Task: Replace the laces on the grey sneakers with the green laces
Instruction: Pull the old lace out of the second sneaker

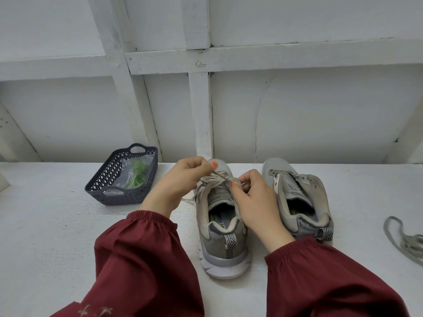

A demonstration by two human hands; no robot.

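Two grey sneakers stand side by side on the white table, heels toward me. The left sneaker [223,234] still carries its grey lace [215,179]. My left hand [183,179] pinches a strand of that lace above the tongue. My right hand [254,197] pinches the lace on the shoe's right side. The right sneaker [299,197] has empty eyelets. A removed grey lace [405,239] lies loose at the far right. The green laces [137,172] sit in a clear bag inside a dark basket [109,193] to the left.
The white table [45,225] runs up to a white panelled wall [297,110] just behind the shoes. A loose end of the grey lace trails on the table between basket and left sneaker. My red sleeves fill the lower part of the view.
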